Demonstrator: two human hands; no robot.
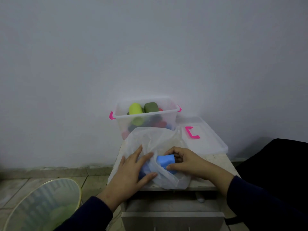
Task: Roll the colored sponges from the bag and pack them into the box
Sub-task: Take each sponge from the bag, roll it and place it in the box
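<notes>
Your right hand (185, 162) pinches the blue sponge (166, 161), seemingly part-rolled; left hand (131, 172), fingers spread, pins the bag (155, 139). Draw it clear, roll tight.

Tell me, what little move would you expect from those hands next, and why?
Probably the right hand lifts the blue sponge clear of the plastic bag so it can be rolled. Its fingers are already curled round the sponge at the bag's mouth, while the left hand lies flat on the bag, steadying it. The open box behind already holds rolled sponges.
</notes>
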